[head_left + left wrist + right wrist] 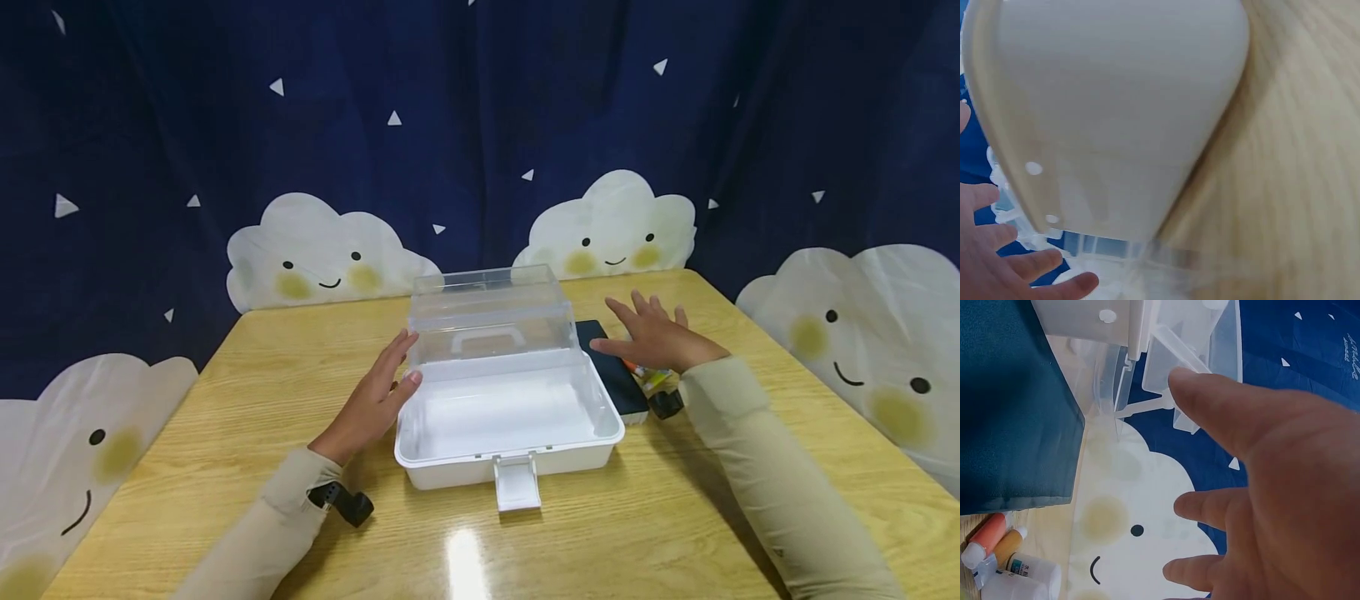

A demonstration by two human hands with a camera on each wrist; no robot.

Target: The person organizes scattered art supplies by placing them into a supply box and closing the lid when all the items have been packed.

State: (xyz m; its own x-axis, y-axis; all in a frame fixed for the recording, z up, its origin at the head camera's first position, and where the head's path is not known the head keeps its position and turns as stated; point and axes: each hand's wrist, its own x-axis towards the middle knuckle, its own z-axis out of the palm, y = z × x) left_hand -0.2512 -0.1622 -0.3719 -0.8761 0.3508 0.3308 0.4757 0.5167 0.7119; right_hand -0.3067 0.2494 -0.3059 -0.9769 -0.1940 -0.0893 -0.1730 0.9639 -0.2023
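Note:
A white plastic storage box (pixel 495 408) stands in the middle of the table, its clear lid (pixel 491 312) tipped back and its front latch (pixel 517 486) hanging down. Nothing shows inside the box. My left hand (pixel 372 404) is at the box's left side, fingers extended near the back left corner; the left wrist view shows the box's side wall (pixel 1122 112) close by. My right hand (pixel 654 336) hovers with fingers spread over a dark book (pixel 611 375) to the right of the box. Neither hand holds anything.
Beside the dark book lie small tubes, one with a red body (pixel 991 534) and one orange (pixel 1011 545), and white bottles (pixel 1035 575). A wooden table (pixel 300 375) carries everything. Behind it hangs a navy curtain (pixel 480 125) with cloud prints.

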